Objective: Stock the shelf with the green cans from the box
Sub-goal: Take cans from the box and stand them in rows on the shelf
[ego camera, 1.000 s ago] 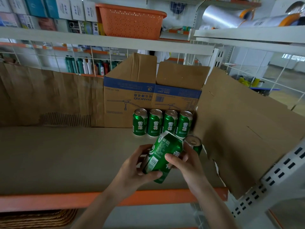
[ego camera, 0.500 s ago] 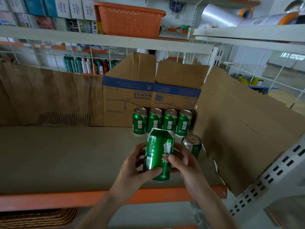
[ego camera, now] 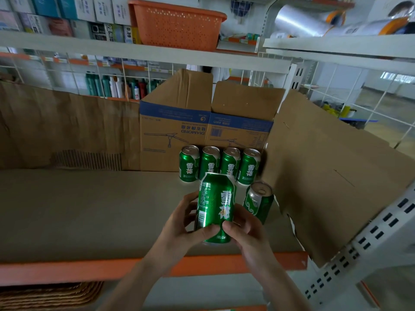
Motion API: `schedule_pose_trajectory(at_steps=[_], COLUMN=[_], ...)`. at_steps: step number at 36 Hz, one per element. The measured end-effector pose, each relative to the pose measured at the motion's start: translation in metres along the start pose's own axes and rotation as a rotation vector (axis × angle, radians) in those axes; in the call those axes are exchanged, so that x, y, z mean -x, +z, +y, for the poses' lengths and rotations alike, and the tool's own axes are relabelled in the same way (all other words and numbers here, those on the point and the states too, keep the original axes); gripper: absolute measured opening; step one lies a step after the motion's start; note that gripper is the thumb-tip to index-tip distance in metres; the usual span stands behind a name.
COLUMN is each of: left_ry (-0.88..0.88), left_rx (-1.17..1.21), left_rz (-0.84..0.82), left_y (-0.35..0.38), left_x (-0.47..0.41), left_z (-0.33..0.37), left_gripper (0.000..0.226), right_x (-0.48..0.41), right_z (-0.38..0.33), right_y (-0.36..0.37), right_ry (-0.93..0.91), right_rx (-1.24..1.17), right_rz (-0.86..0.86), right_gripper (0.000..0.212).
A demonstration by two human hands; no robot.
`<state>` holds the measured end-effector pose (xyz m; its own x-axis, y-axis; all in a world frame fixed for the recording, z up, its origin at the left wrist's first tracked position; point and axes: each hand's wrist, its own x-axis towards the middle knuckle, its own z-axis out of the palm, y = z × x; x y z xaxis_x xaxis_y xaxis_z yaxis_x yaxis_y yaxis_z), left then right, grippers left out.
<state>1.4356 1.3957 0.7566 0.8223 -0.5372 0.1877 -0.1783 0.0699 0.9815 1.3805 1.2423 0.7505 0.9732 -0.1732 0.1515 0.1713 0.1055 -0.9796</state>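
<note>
The shiny green aluminium drink can (ego camera: 215,207) now stands upright between both hands, where a second ago it lay tipped over to the right; its white characters face out. The left hand (ego camera: 182,223) wraps its left side with the thumb across the lower front, and the right hand (ego camera: 244,230) closes on the lower right edge. It sits low over the front of the beige shelf board (ego camera: 89,212), though whether its base touches I can't quite tell. Just to its right stands a lone green can (ego camera: 258,202), and behind them a row of four green cans (ego camera: 220,164) lines up against the brown cardboard box with blue band (ego camera: 202,122).
</note>
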Motion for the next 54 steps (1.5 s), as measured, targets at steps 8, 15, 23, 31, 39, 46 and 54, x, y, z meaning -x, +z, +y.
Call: schedule_pose_trajectory(at_steps=[8, 15, 23, 31, 39, 46, 54], left_ry=[0.002, -0.035, -0.074, -0.070, -0.029, 0.056, 0.119], left_rx=[-0.049, -0.298, -0.707, -0.905, -1.043, -1.028, -1.031], left_rz=[-0.056, -0.172, -0.420, -0.577, -0.595, -0.559, -0.488], left_y=[-0.014, -0.029, -0.036, -0.040, -0.041, -0.047, -0.071], left_x=[-0.022, -0.058, -0.087, -0.101, -0.102, -0.103, -0.112], left_z=[0.022, 0.061, 0.096, 0.097, 0.093, 0.091, 0.085], left_gripper=[0.079, 0.060, 0.041, 0.047, 0.040, 0.034, 0.024], right_x=[-0.002, -0.002, -0.003, -0.007, -0.019, -0.029, -0.027], right_z=[0.000, 0.001, 0.000, 0.003, 0.013, 0.024, 0.038], right_y=[0.001, 0.000, 0.003, 0.002, 0.004, 0.003, -0.002], right_ry=[-0.046, -0.064, -0.101, -0.059, -0.037, -0.006, 0.056], right_rx=[0.120, 0.216, 0.239, 0.262, 0.310, 0.383, 0.715], right_rz=[0.080, 0.089, 0.087, 0.052, 0.020, -0.019, -0.051], right_gripper=[0.062, 0.062, 0.061, 0.059, 0.063, 0.068, 0.080])
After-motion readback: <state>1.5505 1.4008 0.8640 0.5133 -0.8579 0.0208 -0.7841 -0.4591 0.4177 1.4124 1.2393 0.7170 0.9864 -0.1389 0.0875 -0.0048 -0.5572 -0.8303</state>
